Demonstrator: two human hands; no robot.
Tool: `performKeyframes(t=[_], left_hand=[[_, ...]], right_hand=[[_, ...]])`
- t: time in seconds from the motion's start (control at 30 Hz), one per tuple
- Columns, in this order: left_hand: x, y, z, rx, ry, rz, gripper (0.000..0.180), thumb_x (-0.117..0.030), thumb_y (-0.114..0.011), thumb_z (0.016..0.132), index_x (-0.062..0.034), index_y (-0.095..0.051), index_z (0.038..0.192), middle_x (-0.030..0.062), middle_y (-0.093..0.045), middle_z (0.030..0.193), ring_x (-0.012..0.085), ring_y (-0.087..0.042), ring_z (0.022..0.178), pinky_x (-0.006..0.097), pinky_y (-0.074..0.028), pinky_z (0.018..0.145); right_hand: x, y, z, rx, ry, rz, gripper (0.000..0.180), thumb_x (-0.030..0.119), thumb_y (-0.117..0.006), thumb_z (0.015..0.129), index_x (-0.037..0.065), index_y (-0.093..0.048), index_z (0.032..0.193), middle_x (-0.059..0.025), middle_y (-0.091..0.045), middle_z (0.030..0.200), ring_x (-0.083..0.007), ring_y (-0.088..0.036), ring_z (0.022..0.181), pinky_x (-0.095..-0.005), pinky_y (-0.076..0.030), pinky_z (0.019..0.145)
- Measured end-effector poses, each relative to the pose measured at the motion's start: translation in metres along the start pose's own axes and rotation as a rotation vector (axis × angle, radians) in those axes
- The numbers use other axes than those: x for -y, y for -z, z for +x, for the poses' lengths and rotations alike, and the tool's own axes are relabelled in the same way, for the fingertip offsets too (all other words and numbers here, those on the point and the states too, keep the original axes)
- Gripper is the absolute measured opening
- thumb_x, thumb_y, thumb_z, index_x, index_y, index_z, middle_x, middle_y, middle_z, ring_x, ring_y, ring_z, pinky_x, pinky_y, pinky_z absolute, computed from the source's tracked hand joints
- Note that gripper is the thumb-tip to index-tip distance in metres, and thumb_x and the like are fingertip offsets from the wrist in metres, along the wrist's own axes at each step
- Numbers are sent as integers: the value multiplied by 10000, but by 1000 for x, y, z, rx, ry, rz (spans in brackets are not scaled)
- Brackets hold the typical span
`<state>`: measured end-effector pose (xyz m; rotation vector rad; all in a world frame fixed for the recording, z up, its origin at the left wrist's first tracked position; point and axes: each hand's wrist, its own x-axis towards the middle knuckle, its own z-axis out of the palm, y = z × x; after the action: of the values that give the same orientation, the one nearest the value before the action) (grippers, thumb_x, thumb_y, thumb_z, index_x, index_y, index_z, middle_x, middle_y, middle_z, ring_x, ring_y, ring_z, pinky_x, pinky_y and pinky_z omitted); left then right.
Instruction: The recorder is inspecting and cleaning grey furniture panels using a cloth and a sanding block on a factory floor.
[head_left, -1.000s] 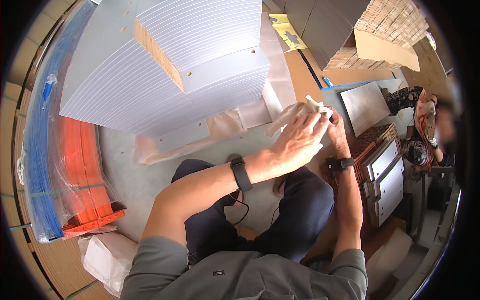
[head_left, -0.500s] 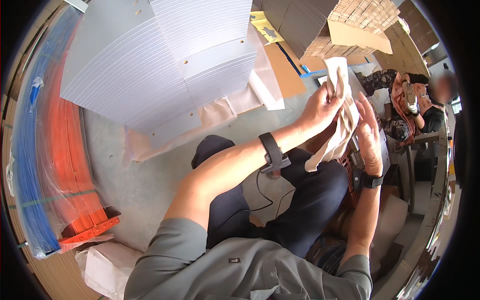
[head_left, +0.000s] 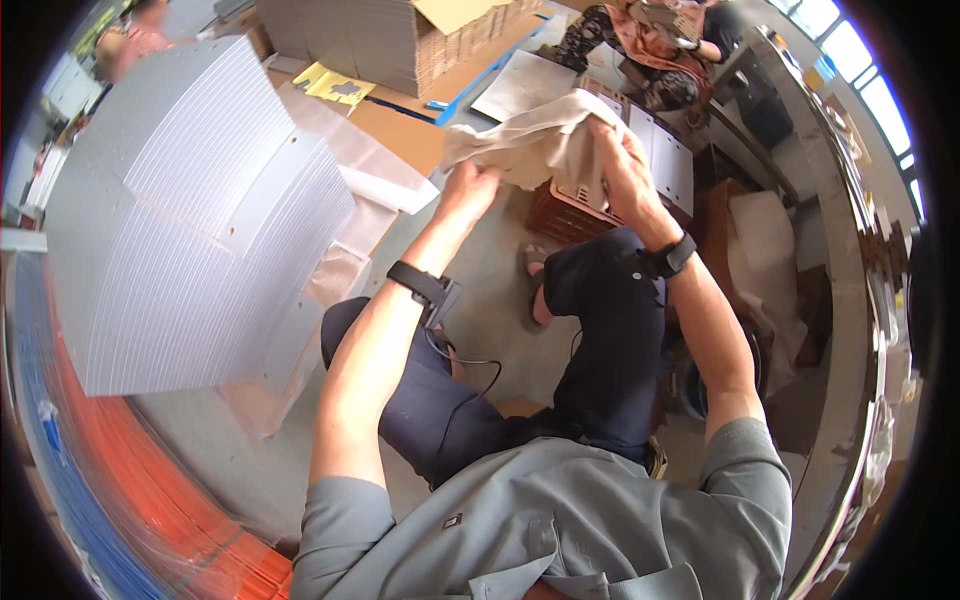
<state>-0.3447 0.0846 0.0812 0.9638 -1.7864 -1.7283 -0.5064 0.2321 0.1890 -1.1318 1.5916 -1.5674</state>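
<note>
A cream cloth (head_left: 535, 140) hangs stretched and creased between my hands, above the knees. My left hand (head_left: 470, 188) is closed on its left end, thumb and fingers pinching the edge. At its right end, my right hand (head_left: 625, 172) grips the fabric, with some fingertips hidden in the folds. Beneath the cloth stands a red-brown plastic crate (head_left: 572, 216), partly covered. White flat panels (head_left: 655, 150) lie on and beside the crate.
A tall stack of white panels (head_left: 190, 230) rises at my left. Red strips (head_left: 150, 470) and blue strips (head_left: 60, 470) lie under clear film at lower left. Stacked cardboard (head_left: 350, 45) stands at the far side. Another person (head_left: 655, 35) sits at the far right.
My view has swung to the right. My right hand, open beside the cloth before, now grips it. The cloth has gone from hanging lengthwise to spread sideways between both hands.
</note>
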Motion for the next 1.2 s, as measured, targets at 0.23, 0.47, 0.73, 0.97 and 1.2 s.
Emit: performKeyframes(t=[0.23,0.47,0.73,0.97,1.2], left_hand=[[-2,-15,-8,197,-41,-442,484,-356,-675,983,-52,-572,1344,68,-639,1275,158,-629,1141,331,-537,930],[5,-58,30,898,151,339,460,-290,-703,940,-35,-608,1311,35,-683,1162,122,-628,1036,299,-525,897],[58,-166,228,211,27,295,841,-498,-737,905,103,-464,1427,249,-605,1340,285,-599,1235,370,-513,981],[97,-254,285,58,15,588,809,-494,-738,878,47,-494,1428,284,-583,1383,382,-566,1306,442,-457,1078],[118,-244,309,-12,81,587,438,-394,-768,876,24,-715,997,187,-747,993,289,-717,929,417,-542,830]], right_hand=[[-70,-26,-17,53,164,-143,608,381,-698,962,42,-509,1430,-197,-533,1377,-292,-535,1282,-422,-445,1089],[-51,43,-29,-68,10,-154,326,145,-576,959,43,-581,1269,-123,-705,1065,-219,-691,954,-377,-554,871],[-54,113,-68,35,-68,-425,288,161,-683,872,-17,-552,1057,-233,-673,965,-420,-680,892,-466,-542,785],[-53,142,-82,26,-120,-495,332,155,-741,848,-20,-527,1031,-228,-629,971,-432,-661,864,-480,-534,748],[-59,162,-93,13,-121,-492,337,140,-740,845,-15,-534,1062,-216,-623,996,-431,-655,876,-481,-533,753]])
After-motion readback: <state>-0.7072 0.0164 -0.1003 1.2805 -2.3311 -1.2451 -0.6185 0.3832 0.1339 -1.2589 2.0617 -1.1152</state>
